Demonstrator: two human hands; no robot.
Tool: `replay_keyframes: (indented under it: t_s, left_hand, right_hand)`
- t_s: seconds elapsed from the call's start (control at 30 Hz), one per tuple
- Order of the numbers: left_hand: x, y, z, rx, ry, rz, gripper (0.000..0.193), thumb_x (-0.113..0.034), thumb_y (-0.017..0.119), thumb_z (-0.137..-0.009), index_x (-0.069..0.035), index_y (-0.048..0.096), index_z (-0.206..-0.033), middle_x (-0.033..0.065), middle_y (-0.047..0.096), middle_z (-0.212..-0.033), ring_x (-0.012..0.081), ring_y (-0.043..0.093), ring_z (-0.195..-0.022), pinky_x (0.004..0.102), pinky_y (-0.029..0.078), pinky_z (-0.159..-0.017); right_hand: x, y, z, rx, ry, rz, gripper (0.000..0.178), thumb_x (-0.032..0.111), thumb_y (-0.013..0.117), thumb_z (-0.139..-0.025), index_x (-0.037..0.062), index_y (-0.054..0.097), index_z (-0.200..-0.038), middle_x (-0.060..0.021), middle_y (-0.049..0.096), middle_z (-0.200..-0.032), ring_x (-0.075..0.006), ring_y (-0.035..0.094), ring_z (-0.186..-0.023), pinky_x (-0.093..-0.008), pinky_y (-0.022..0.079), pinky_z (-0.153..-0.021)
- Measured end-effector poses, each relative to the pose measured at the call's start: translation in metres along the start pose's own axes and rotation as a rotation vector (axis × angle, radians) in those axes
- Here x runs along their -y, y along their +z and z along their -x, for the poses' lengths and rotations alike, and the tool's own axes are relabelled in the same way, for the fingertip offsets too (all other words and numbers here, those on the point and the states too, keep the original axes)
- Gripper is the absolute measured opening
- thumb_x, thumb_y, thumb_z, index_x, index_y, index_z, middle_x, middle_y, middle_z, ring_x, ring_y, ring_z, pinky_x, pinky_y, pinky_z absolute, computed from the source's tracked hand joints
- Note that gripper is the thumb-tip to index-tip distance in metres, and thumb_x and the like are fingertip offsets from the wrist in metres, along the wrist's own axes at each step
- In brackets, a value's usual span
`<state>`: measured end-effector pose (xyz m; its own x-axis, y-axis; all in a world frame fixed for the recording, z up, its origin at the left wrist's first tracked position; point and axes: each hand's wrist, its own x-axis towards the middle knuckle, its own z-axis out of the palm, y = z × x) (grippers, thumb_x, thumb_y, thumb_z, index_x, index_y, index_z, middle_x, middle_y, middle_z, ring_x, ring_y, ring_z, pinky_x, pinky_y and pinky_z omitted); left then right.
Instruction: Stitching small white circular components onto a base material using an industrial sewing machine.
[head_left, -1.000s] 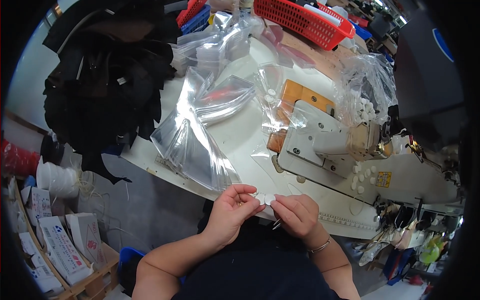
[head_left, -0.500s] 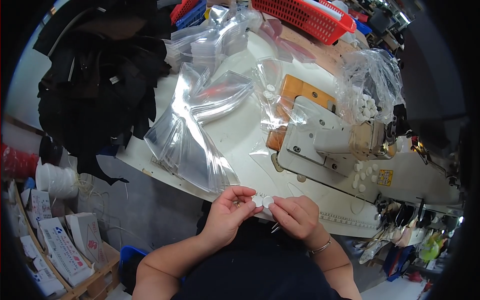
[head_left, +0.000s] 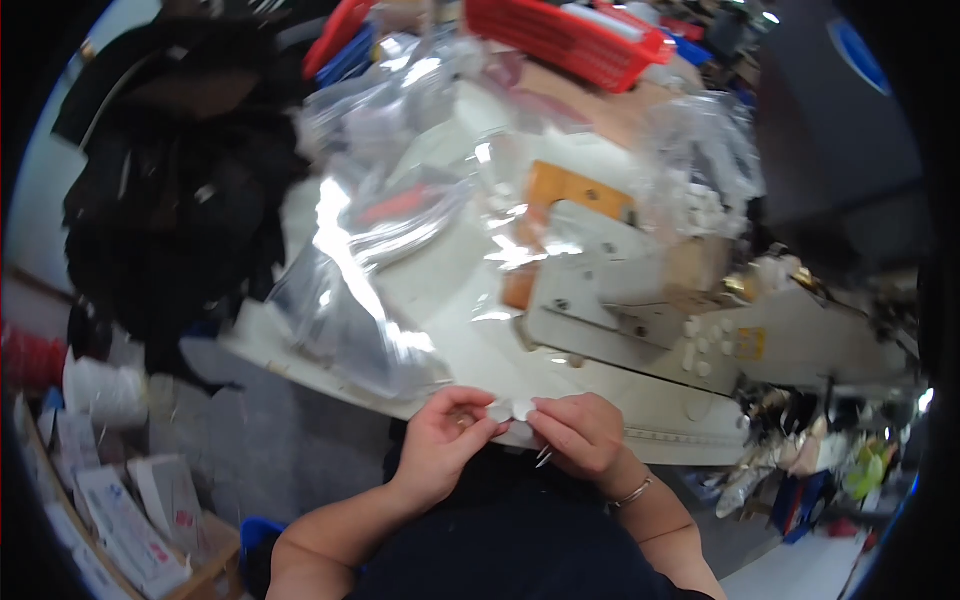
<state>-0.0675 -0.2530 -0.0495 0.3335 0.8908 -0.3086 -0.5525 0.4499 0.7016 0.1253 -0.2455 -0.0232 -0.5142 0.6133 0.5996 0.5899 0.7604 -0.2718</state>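
My left hand (head_left: 440, 445) pinches a small white round disc (head_left: 497, 411) between thumb and fingers, just off the table's front edge. My right hand (head_left: 585, 435) grips a second disc (head_left: 522, 409) in its fingertips, close beside the first. Whether the two discs touch is too blurred to tell. A thin metal tool (head_left: 544, 457) pokes out below my right palm; its kind is hidden by the hand. Beyond my left hand lies a pile of clear plastic pieces (head_left: 345, 280) on the white table (head_left: 455, 300).
A sewing machine (head_left: 640, 270) stands at the right of the table, with several loose white discs (head_left: 703, 369) on it. More discs fill a clear bag (head_left: 705, 150) behind. Black fabric (head_left: 180, 200) heaps at left; a red basket (head_left: 570, 45) is at the back. Boxes (head_left: 130, 525) sit lower left.
The whole view has shifted and blurred, with the table's things now further left. My hands sit slightly lower and further left in view, still pinching the discs.
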Motion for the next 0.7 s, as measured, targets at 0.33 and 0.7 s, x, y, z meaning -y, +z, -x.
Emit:
replay_keyframes:
  t_s: [0.33,0.7]
  left_hand:
    - [0.006,0.038,-0.019,0.117,-0.133,-0.062,0.021,0.004,0.055,-0.082,0.0,0.05,-0.101,0.0069,0.055,-0.085,0.0177,0.061,-0.083,0.0264,0.05,-0.077]
    - [0.039,0.077,-0.032,0.23,-0.087,-0.325,0.022,0.0,0.059,-0.081,-0.001,0.051,-0.102,0.0038,0.056,-0.083,0.0109,0.058,-0.076,0.0226,0.049,-0.07]
  right_hand:
    - [-0.078,-0.104,0.08,-0.356,0.504,0.61,0.016,-0.002,0.062,-0.07,0.0076,0.059,-0.083,-0.0079,0.059,-0.075,-0.0228,0.055,-0.058,-0.0292,0.045,-0.052]
    - [-0.049,-0.099,0.09,-0.438,0.921,-0.077,0.008,0.005,0.063,-0.077,0.0034,0.062,-0.085,-0.0037,0.06,-0.069,-0.0083,0.052,-0.055,-0.023,0.042,-0.051]
